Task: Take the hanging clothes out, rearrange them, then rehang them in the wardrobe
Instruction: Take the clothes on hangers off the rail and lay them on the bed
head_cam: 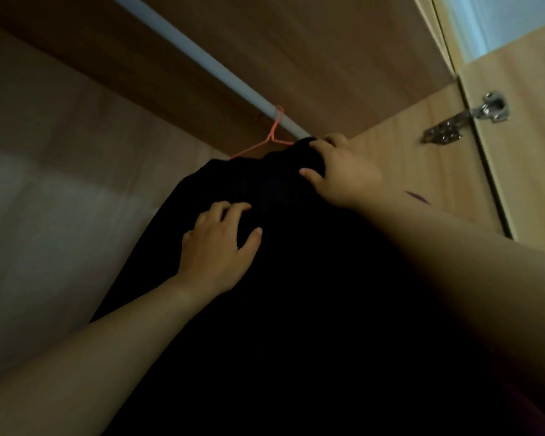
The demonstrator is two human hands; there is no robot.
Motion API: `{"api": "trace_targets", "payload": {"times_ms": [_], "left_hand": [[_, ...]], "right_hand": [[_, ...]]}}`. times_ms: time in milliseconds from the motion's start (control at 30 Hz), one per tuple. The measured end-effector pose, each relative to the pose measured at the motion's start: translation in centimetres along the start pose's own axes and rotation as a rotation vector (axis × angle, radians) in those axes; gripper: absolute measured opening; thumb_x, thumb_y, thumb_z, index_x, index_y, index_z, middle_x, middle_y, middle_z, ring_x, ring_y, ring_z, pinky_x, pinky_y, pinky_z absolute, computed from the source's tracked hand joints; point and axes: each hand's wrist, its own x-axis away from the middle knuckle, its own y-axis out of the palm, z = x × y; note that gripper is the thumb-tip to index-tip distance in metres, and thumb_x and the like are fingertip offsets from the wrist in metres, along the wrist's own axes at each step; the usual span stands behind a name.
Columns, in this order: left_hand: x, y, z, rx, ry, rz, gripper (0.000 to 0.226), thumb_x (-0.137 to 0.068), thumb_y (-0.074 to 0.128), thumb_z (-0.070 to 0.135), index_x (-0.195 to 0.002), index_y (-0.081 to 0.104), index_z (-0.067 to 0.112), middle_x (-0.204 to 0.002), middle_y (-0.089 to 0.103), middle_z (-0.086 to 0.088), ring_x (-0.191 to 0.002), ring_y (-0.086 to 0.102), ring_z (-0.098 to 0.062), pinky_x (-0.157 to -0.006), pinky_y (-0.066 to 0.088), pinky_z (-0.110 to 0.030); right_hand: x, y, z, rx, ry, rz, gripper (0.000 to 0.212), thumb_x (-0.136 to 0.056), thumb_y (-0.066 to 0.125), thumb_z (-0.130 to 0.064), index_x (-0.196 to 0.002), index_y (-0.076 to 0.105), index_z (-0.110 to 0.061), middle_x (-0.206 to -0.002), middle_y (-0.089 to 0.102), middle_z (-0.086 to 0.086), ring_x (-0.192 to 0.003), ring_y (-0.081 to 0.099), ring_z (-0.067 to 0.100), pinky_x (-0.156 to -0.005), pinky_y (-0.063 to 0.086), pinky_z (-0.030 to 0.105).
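Up inside the wardrobe, the right hand (343,174) grips the top edge of a black garment (296,294), fingers curled over its far side and thumb pressed on the near side, just below the grey rail (202,58). The left hand (217,250) lies lower on the cloth, fingers bent and spread, thumb wide apart; whether it pinches a fold I cannot tell. An orange wire hanger (272,133) hooks over the rail, just left of the right hand. A metal hinge (466,119) sits on the door to the right.
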Motion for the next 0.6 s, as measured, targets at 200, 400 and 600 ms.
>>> {"api": "trace_targets", "payload": {"times_ms": [200,400,600], "left_hand": [[-0.5,2.0,-1.9,-0.029,0.047,0.048,0.062,-0.085,0.029,0.064,-0.137,0.037,0.032,-0.146,0.029,0.003,-0.133,0.028,-0.019,-0.103,0.035,-0.042],[-1.5,1.9,-3.9,0.036,0.032,0.044,0.056,-0.088,0.031,0.06,-0.139,0.034,0.039,-0.149,0.024,0.003,-0.136,0.022,-0.02,-0.106,0.029,-0.038],[-1.7,2.5,-5.6,0.099,0.08,0.008,0.053,-0.092,0.04,0.049,-0.142,0.026,0.043,-0.15,0.023,0.007,-0.137,0.022,-0.016,-0.106,0.026,-0.029]], "right_hand": [[-3.4,1.0,1.0,0.023,0.113,-0.056,0.054,-0.093,0.047,-0.047,-0.135,0.039,-0.014,-0.126,0.05,0.014,-0.112,0.05,0.032,-0.084,0.042,0.037],[-5.2,1.6,1.1,-0.109,0.101,0.027,0.045,-0.09,0.057,-0.04,-0.13,0.049,-0.02,-0.122,0.058,0.009,-0.11,0.054,0.029,-0.082,0.043,0.034],[-5.9,2.6,2.0,-0.301,0.218,0.186,0.019,-0.088,0.062,-0.032,-0.106,0.065,-0.027,-0.107,0.064,0.001,-0.099,0.058,0.023,-0.075,0.045,0.03]]}}
